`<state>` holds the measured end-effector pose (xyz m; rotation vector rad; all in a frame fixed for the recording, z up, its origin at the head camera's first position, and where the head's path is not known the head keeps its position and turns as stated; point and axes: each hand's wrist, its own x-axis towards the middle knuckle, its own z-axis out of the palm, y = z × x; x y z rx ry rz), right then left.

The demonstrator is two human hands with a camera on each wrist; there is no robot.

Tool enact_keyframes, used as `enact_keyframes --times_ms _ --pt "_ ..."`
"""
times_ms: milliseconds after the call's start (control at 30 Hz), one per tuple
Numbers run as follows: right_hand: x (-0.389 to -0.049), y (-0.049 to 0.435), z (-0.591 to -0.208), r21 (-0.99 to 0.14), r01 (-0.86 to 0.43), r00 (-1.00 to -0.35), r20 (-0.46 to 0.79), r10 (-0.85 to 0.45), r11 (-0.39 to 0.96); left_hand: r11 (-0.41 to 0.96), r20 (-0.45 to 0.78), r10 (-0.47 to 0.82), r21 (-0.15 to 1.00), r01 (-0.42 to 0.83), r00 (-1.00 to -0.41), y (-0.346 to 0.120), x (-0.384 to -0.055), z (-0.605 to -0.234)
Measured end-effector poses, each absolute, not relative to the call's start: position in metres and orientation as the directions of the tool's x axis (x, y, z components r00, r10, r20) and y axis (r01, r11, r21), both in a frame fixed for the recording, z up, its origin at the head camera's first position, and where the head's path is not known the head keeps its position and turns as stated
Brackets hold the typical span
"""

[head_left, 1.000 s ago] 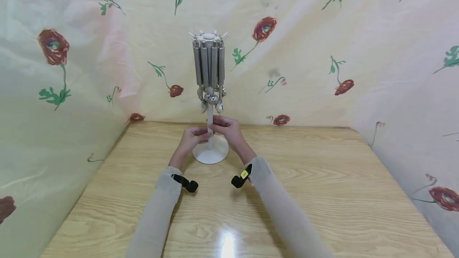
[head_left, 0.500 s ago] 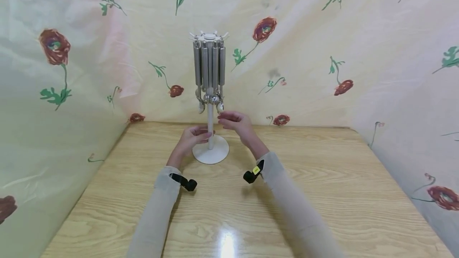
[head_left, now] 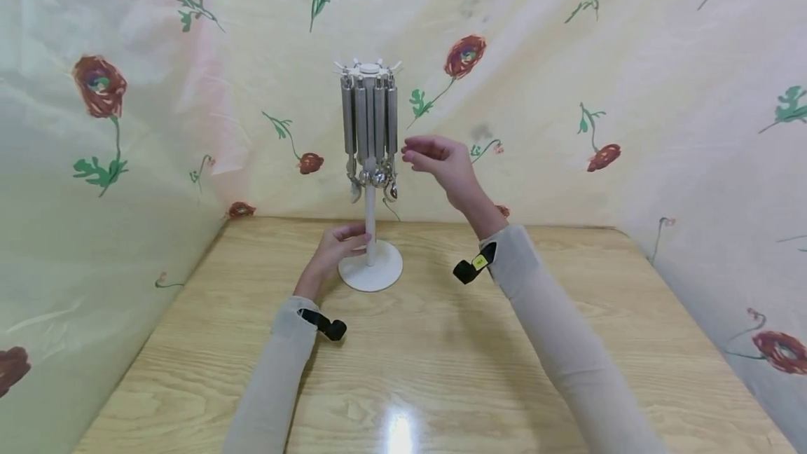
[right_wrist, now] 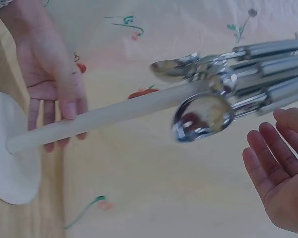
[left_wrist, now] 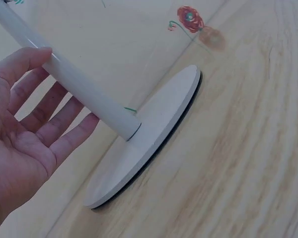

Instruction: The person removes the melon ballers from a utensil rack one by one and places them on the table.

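Note:
A white utensil stand (head_left: 370, 212) with a round base (left_wrist: 139, 144) stands upright on the table. Around its top hang several metal scoops (head_left: 372, 118) with thick cylindrical handles; their shiny bowls (right_wrist: 203, 116) show large in the right wrist view. My left hand (head_left: 337, 247) holds the pole low down, thumb in front and fingers behind it, as the left wrist view shows (left_wrist: 35, 104). Just right of the scoops, at the height of their lower handles, my right hand (head_left: 444, 163) is raised with fingers loosely bent and nothing in it.
The wood-grain table (head_left: 567, 342) runs back to a flower-printed cloth (head_left: 536, 76) that also hangs at both sides. A black wrist camera (head_left: 330, 328) sits on the left cuff, another wrist camera (head_left: 473, 268) on the right.
My right hand has left the stand's pole and moved up and right, beside the scoops. The hanging scoops have shifted slightly. The left hand stays on the pole.

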<state>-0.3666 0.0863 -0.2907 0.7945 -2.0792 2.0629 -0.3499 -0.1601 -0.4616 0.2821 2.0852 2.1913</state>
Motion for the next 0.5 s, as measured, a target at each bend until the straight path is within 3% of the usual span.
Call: enact_keyframes --times_ms 500 --pt "-0.365 0.072 -0.264 -0.895 -0.436 -0.832 0.442 -0.335 -0.096 -0.065 0.061 0.189 0.997 0.05 -0.98 -0.158 -0.349 -0.464"
